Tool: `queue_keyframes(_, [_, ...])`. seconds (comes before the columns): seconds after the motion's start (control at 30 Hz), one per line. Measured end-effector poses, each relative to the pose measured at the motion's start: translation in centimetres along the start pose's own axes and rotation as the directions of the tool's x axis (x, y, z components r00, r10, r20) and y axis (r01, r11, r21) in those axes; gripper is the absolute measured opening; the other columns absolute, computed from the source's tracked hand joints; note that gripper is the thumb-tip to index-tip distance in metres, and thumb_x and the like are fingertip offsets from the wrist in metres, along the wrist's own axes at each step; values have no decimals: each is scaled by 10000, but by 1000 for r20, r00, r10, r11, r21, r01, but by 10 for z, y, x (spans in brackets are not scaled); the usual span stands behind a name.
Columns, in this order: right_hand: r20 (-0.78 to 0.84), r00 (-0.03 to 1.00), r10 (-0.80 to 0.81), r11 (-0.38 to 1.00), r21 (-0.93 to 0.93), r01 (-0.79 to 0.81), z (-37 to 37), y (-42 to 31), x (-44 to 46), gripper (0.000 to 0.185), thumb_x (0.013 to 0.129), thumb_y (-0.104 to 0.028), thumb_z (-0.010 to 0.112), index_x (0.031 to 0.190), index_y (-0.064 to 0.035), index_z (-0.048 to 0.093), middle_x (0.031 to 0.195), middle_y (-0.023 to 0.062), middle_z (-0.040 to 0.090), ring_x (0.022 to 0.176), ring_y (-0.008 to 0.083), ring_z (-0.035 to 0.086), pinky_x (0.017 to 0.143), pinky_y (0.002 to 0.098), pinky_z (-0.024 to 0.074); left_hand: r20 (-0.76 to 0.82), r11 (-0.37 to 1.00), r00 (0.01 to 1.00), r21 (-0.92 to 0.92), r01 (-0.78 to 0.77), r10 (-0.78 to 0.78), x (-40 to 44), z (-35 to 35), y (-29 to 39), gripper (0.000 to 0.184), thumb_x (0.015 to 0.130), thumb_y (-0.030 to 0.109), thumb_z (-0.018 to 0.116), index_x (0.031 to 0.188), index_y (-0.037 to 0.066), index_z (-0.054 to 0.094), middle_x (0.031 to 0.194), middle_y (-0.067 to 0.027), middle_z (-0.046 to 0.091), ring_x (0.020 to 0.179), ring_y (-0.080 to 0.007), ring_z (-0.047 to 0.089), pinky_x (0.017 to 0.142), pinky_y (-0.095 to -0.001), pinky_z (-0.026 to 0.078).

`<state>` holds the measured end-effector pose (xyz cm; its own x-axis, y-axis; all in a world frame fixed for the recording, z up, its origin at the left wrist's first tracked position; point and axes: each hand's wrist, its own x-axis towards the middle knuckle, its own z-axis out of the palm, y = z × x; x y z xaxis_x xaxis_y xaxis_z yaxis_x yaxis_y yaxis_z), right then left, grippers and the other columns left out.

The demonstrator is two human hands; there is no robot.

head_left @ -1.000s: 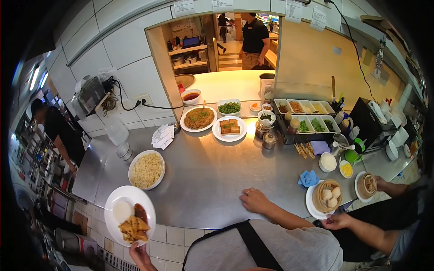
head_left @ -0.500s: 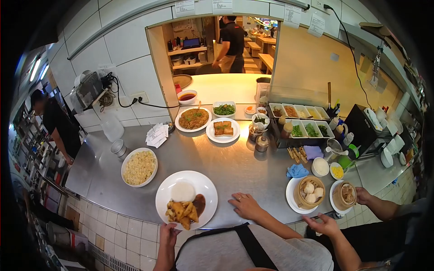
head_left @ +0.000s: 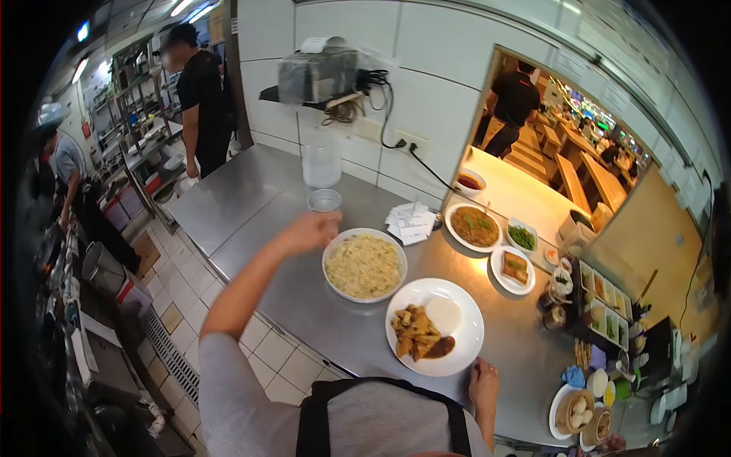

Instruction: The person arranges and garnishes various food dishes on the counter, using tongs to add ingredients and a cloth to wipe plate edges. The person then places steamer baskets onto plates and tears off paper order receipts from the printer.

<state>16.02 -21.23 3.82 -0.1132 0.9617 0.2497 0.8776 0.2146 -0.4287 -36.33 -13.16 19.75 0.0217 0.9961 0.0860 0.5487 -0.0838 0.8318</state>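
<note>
A large white plate [head_left: 466, 297] holds a rice mound, fried golden pieces and brown sauce. It sits on the steel counter in front of me. My left hand [head_left: 311, 231] is stretched forward, fingers loosely bent, between a metal cup [head_left: 325, 201] and a white bowl of fried rice [head_left: 364, 265]. The hand overlaps the lower part of the cup; whether it touches it I cannot tell. At the counter's front edge, by the plate's right rim, my right hand [head_left: 483, 381] rests with a ring on one finger, holding nothing visible.
Paper slips [head_left: 412, 223] lie behind the bowl. A noodle plate [head_left: 474, 227], a greens dish [head_left: 522, 237] and a plate of fried blocks [head_left: 513, 268] are near the pass window. Bamboo steamers [head_left: 575, 412] stand at right. A co-worker [head_left: 204, 99] stands beyond the counter's left end.
My left hand has left the plate's rim and reached forward to the cup and rice bowl. My right hand now lies closer to the plate. The view has turned left.
</note>
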Motion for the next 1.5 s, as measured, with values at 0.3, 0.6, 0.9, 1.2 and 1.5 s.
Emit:
queue_keyframes(0.3, [15, 987, 161, 986, -41, -161, 21, -29, -9, 195, 820, -48, 529, 994, -4, 607, 922, 221, 620, 848, 396, 595, 741, 473, 477, -693, 766, 328, 587, -261, 642, 204, -237, 54, 283, 896, 196, 473, 1075, 44, 632, 1067, -177, 632, 1021, -352, 582, 889, -405, 448])
queue_keyframes(0.6, [-150, 941, 304, 940, -114, -322, -18, -28, -11, 296, 773, -38, 610, 1067, -22, 630, 956, 187, 633, 829, 325, 625, 735, 406, 502, -803, 877, 510, 448, 176, 308, 291, -288, 85, 447, 887, 247, 412, 1267, 27, 496, 1257, -215, 545, 1200, -350, 484, 1002, -458, 349])
queue_keyframes(0.9, [-59, 998, -18, 999, -29, 17, -33, -163, 124, 269, 799, -41, 609, 1067, -50, 626, 1006, 170, 620, 869, 350, 606, 747, 416, 490, -907, 716, 240, 90, -693, 346, 276, -257, 43, 400, 799, 75, 626, 1194, 37, 579, 1072, -129, 654, 960, -204, 614, 846, -314, 463])
queue_keyframes(1.2, [-35, 786, -617, 774, 158, 614, -22, -331, 268, 423, 817, -106, 633, 1226, -62, 533, 1178, 179, 546, 1024, 344, 570, 870, 397, 469, -660, 434, 746, -649, -625, 86, 180, -114, 29, 311, 827, -8, 604, 1133, -5, 546, 987, -70, 631, 849, -142, 606, 718, -279, 498])
queue_keyframes(1.5, [-124, 880, -459, 597, 690, 409, -14, -425, 386, 289, 844, -112, 621, 1115, -19, 585, 978, 109, 630, 812, 153, 577, 726, 275, 464, -350, 533, 898, -723, -440, 266, 144, -62, 13, 468, 841, -34, 592, 1283, 32, 452, 1146, -77, 585, 960, -152, 597, 798, -305, 517])
